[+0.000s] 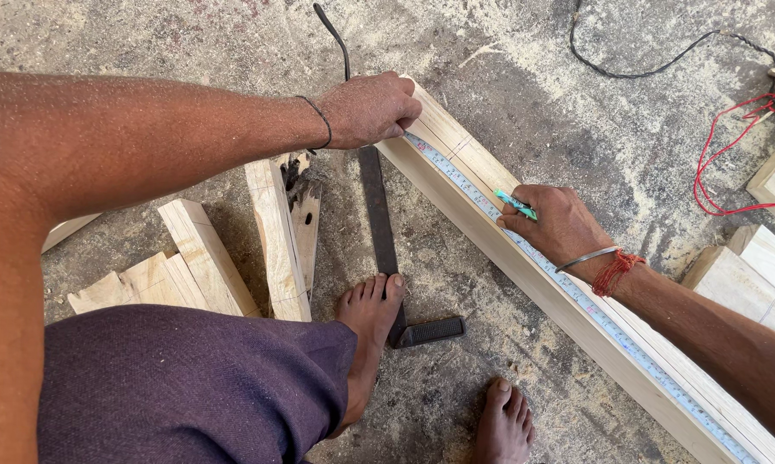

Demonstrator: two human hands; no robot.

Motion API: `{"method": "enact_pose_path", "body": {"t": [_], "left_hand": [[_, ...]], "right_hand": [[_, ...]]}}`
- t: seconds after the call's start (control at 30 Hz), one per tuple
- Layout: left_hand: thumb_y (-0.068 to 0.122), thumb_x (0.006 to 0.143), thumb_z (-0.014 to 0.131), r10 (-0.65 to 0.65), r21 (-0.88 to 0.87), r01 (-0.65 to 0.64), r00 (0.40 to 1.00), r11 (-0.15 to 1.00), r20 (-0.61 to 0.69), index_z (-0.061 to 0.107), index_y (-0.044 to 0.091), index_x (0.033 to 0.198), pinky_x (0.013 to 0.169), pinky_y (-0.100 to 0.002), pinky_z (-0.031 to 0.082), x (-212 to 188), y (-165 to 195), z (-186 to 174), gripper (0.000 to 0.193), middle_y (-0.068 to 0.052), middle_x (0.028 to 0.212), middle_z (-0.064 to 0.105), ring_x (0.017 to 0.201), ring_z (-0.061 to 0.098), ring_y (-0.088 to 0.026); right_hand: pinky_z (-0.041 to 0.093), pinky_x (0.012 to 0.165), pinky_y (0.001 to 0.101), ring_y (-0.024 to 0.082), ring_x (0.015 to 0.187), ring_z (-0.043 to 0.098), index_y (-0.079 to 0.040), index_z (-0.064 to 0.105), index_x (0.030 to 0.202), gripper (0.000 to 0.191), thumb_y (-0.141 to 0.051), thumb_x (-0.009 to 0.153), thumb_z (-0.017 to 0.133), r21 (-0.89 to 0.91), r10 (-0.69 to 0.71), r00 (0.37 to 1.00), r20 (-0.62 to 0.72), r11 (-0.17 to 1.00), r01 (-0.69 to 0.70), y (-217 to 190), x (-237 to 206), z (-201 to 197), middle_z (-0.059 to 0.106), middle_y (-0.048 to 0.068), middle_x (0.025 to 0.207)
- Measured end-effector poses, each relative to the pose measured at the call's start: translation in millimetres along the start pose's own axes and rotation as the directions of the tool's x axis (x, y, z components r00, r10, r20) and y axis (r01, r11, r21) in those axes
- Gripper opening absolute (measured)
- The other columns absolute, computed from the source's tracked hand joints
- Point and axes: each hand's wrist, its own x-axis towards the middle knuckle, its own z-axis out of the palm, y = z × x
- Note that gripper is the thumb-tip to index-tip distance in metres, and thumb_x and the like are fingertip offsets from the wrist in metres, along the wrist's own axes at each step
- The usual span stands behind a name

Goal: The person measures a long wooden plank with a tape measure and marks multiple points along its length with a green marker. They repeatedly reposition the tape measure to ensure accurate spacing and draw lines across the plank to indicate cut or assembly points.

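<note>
A long pale wooden beam (482, 223) lies diagonally on the dusty floor, from upper middle to lower right. A tape measure blade (576, 296) is stretched along its top face. My left hand (369, 109) presses down on the beam's far end, fingers closed over the tape's tip. My right hand (559, 225) rests on the beam further down and grips a green pen (515, 204) with its tip at the tape's edge. Pencil lines cross the beam between the two hands.
A dark metal try square (386, 241) lies on the floor beside the beam, near my bare feet (372, 318). Rough wood offcuts (276, 232) sit at left, more blocks (761, 266) at right. A red wire (723, 155) and a black cable (645, 60) trail at upper right.
</note>
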Motion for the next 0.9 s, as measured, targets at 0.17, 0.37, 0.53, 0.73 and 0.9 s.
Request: {"method": "enact_pose_path", "body": {"t": [0.17,0.37,0.53,0.73,0.9], "left_hand": [[0.019,0.093,0.072,-0.011,-0.001,0.011,1.0,1.0,0.012,0.066,0.011,0.084,0.083,-0.037,0.058,1.6,0.7,-0.7,0.014,-0.007,0.095,0.059,0.099,0.061,-0.021],[0.017,0.092,0.073,-0.003,0.002,0.003,1.0,1.0,0.009,0.066,0.01,0.082,0.082,-0.037,0.059,3.5,0.5,-0.4,0.014,-0.007,0.094,0.059,0.097,0.062,-0.021],[0.017,0.092,0.073,0.009,-0.013,-0.009,1.0,1.0,0.003,0.066,0.01,0.082,0.081,-0.037,0.059,3.6,-0.1,-0.5,0.015,-0.008,0.094,0.059,0.095,0.063,-0.022],[0.017,0.092,0.073,0.02,0.001,-0.02,1.0,1.0,-0.008,0.066,0.01,0.081,0.08,-0.037,0.059,5.4,-0.6,0.6,0.015,-0.008,0.093,0.059,0.096,0.063,-0.022],[0.016,0.093,0.071,0.005,-0.031,-0.004,1.0,1.0,0.01,0.065,0.01,0.081,0.08,-0.037,0.059,7.4,-3.1,1.5,0.015,-0.007,0.094,0.059,0.094,0.063,-0.021]], "right_hand": [[0.058,0.057,0.0372,0.017,0.06,0.07,-0.005,0.075,0.095,0.028,-0.033,0.095,0.068,0.002,0.031,0.999,0.018,1.0,-0.031,-1.1,-0.6,-0.4,0.074,0.012,0.074],[0.057,0.056,0.0366,0.017,0.058,0.069,-0.005,0.076,0.094,0.028,-0.032,0.094,0.069,0.012,-0.004,1.0,-0.008,1.0,0.004,-1.0,-1.4,-0.6,0.074,0.012,0.074],[0.057,0.054,0.0374,0.018,0.056,0.069,-0.005,0.076,0.097,0.029,-0.032,0.095,0.068,0.027,0.047,0.998,0.028,0.998,-0.048,-0.9,-1.6,-0.7,0.075,0.013,0.073],[0.057,0.054,0.0365,0.016,0.056,0.069,-0.004,0.076,0.096,0.028,-0.031,0.094,0.069,0.036,0.011,1.0,-0.001,0.999,-0.011,-0.6,-2.2,0.1,0.075,0.012,0.073],[0.057,0.054,0.0371,0.018,0.055,0.068,-0.004,0.076,0.095,0.028,-0.031,0.094,0.069,0.024,0.014,1.0,0.004,1.0,-0.014,1.0,-1.8,-0.6,0.074,0.013,0.071]]}}
